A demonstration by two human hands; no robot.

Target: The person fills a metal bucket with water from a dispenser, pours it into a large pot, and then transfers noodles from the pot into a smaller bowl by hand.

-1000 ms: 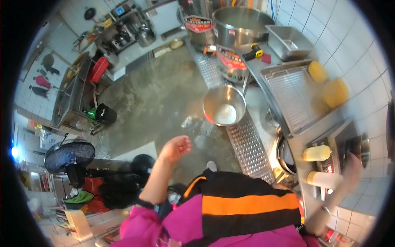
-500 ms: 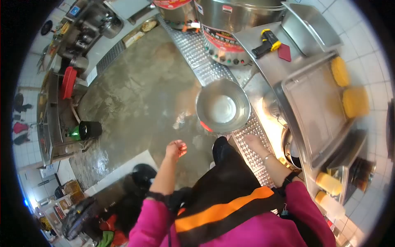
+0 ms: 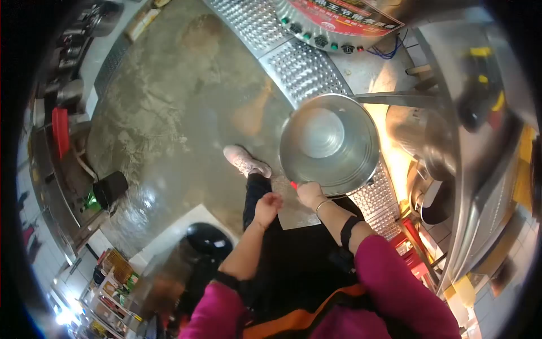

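A large, deep steel pot [image 3: 358, 164] stands beside the perforated metal strip, its mouth facing up toward me. My right hand [image 3: 310, 195] is closed at its near rim, beside a small red piece [image 3: 293, 185] on that edge. Whether the fingers hold the rim itself or a handle there is partly hidden. My left hand [image 3: 268, 209] hovers left of the pot and apart from it, fingers loosely curled in, with nothing visible in them. Below and beyond it, my shoe [image 3: 243, 159] is planted on the wet floor.
A studded metal strip [image 3: 307, 70] runs along the right, under a round cooker with knobs [image 3: 333, 28]. A steel counter [image 3: 466, 186] rises close on the right. At left are a black bin [image 3: 110, 189], a red container [image 3: 60, 133] and a round black object [image 3: 209, 239].
My right hand has come left from over the studded strip onto the pot's near rim. My left hand has shifted right. A foot has stepped forward, and the view has moved nearer the pot.
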